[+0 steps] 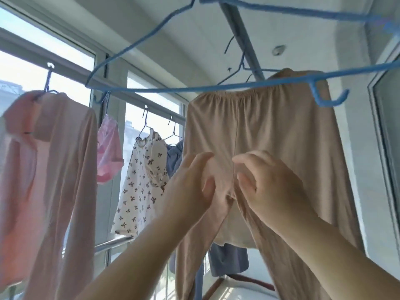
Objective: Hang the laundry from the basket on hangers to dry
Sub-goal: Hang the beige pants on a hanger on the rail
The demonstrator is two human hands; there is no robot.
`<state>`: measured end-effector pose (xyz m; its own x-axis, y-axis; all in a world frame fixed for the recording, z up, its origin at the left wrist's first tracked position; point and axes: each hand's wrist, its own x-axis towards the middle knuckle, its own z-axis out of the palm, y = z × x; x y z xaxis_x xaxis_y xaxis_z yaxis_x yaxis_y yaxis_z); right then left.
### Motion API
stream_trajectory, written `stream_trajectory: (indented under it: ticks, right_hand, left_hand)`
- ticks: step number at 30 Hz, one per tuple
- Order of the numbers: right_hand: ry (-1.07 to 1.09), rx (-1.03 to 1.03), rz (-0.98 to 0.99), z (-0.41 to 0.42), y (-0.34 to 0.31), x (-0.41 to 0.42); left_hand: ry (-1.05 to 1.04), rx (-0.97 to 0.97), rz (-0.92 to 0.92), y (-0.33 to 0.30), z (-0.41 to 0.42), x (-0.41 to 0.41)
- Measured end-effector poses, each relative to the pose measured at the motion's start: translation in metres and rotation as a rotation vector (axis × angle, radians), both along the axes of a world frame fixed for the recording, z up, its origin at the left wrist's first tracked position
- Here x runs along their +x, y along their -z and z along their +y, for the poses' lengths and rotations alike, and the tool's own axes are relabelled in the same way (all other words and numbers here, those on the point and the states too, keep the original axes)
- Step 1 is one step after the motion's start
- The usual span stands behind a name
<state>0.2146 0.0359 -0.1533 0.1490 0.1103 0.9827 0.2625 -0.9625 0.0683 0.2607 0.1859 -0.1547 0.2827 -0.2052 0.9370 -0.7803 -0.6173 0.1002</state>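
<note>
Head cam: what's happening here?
A person is hanging laundry on a balcony. Both hands work at the crotch seam of tan pants already hung up: the left hand pinches the fabric, the right hand touches it with curled fingers. An empty blue hanger hangs in front. A pink top and a patterned dress already hang by the window.

A wide window (65,68) with grey frames fills the left side, bright sky and a pale building showing through its panes. Below the window, a shiny metal rail (112,242) runs level across its lower part. Above the window spreads a white ceiling (194,29), with a small round fitting (278,50) mounted on it well to the window's right. Far right of the window stands a glass door (387,137) in a pale frame.
</note>
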Motion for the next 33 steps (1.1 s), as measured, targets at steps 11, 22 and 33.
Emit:
stream_trajectory:
  ticks: [11,22,33]
  right_hand:
    - [0.458,-0.206,0.011,-0.005,-0.115,0.028]
    - [0.704,-0.081,0.064,-0.003,-0.188,0.050]
    - [0.701,-0.079,0.191,-0.012,-0.220,0.076]
  left_hand:
    - [-0.006,0.037,-0.111,-0.120,-0.021,0.070]
    - [0.202,0.075,-0.087,-0.184,-0.039,0.102]
    - [0.112,0.275,0.057,-0.221,-0.051,0.103]
